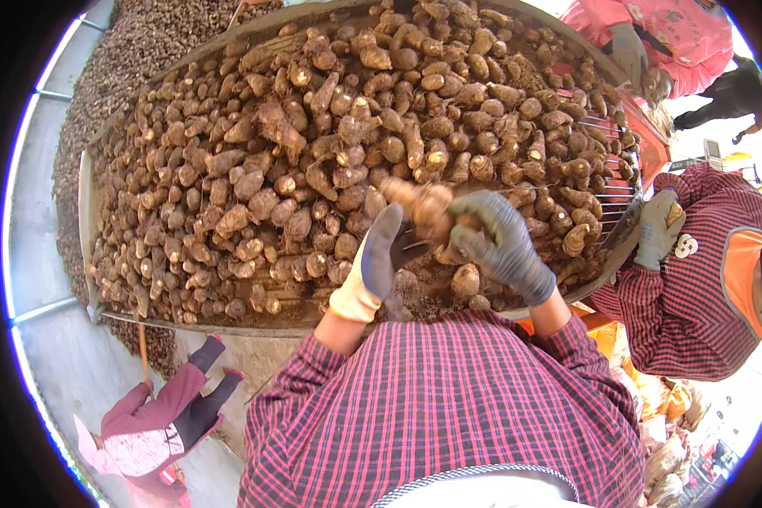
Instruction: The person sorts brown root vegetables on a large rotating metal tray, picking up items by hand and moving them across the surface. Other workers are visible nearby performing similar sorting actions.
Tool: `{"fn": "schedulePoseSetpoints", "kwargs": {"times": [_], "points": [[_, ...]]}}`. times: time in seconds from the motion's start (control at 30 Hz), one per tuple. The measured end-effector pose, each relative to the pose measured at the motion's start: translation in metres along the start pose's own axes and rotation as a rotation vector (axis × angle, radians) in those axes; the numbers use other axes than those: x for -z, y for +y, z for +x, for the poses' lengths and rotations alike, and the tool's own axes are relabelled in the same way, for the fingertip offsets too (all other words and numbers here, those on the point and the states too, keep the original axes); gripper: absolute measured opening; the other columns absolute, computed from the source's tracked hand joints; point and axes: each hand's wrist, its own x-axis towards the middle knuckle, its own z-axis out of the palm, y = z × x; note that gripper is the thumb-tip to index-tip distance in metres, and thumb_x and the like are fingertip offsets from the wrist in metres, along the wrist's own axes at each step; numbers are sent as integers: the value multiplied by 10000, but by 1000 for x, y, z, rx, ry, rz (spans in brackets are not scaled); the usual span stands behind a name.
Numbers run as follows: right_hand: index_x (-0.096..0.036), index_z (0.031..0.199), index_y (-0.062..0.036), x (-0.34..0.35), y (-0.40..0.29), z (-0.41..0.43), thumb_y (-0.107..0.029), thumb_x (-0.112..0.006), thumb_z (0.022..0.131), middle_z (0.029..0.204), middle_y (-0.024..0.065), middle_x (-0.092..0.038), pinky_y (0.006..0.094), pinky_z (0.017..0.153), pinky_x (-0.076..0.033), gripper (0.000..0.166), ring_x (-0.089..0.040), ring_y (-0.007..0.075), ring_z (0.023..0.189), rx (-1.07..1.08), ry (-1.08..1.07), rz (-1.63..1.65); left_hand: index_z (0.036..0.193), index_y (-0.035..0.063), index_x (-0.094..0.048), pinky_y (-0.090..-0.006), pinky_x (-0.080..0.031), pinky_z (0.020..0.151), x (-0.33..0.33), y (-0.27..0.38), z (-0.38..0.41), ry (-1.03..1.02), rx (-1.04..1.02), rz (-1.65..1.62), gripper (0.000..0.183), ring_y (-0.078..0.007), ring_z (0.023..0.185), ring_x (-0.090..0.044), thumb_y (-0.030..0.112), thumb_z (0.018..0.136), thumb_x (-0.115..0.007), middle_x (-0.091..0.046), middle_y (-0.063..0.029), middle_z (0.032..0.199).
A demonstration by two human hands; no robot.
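Note:
A clump of taro corms [422, 204], brown, fibrous and blurred by motion, is up between my hands above the heap. My right hand [505, 244], in a grey-green ribbed glove, has its fingers curled around the clump's right end. At the lower left of the clump is my left hand [371, 267], in a pale glove with a dark grey-blue coating. Its thumb points up, spread from the fingers, which are partly hidden beneath the clump; whether they grip it is unclear. Loose taro corms [465, 281] lie on the soil-covered surface just below my hands.
Many taro corms [273, 133] cover the large rimmed sorting table [86, 209], with metal bars [616, 197] at its right end. A gloved co-worker [698, 273] stands close at right, another person [654, 44] beyond. A person with a long handle [159, 425] is at lower left.

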Motion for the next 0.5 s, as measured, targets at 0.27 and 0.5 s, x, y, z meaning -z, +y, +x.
{"fn": "schedulePoseSetpoints", "kwargs": {"times": [0.27,0.5], "points": [[-644,850,-54,-26,-22,-6,-159,-763,878,818,118,-592,432,619,-472,161,-599,328,722,330,434,-282,1316,22,-564,-310,-546,941,-2,-58,26,-45,-222,92,293,-123,1083,-638,129,1046,-603,-645,-44,1219],[-659,781,-34,-24,5,-27,-212,-617,1059,717,60,-649,304,559,-501,333,-606,158,603,-221,244,649,1111,35,-549,-197,-543,650,-61,-24,12,302,-339,133,174,-83,791,-628,61,973,-652,-631,-53,968]]}}
